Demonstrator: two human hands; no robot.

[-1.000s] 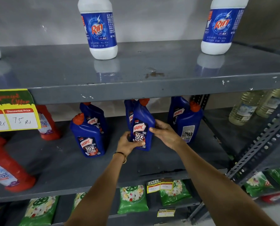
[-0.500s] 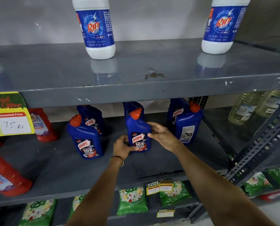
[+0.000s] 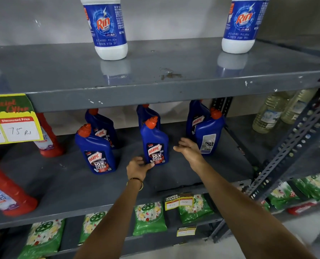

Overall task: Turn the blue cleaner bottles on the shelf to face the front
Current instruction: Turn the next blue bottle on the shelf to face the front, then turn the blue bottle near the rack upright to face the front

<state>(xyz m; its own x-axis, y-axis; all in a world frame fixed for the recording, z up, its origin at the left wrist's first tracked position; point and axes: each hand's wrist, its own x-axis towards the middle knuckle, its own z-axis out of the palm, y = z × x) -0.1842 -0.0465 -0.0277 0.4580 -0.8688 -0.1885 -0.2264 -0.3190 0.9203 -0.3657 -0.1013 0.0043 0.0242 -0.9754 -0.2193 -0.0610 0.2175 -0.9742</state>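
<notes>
Several blue Harpic cleaner bottles with orange caps stand on the middle grey shelf. The middle front bottle stands upright with its label to the front. My left hand touches its lower left corner with thumb and fingers. My right hand hovers open just right of it, holding nothing. The left front bottle shows its front label too. At the right, the front bottle shows its back label. One more blue bottle stands behind each front one, partly hidden.
Red cleaner bottles stand at the left under a yellow price sign. Two white Rin bottles are on the upper shelf. Clear oil bottles sit far right behind a slanted metal brace. Green packets fill the bottom shelf.
The middle bottle was tilted and held in both hands; it now stands upright on the shelf. My right hand has let go and moved right.
</notes>
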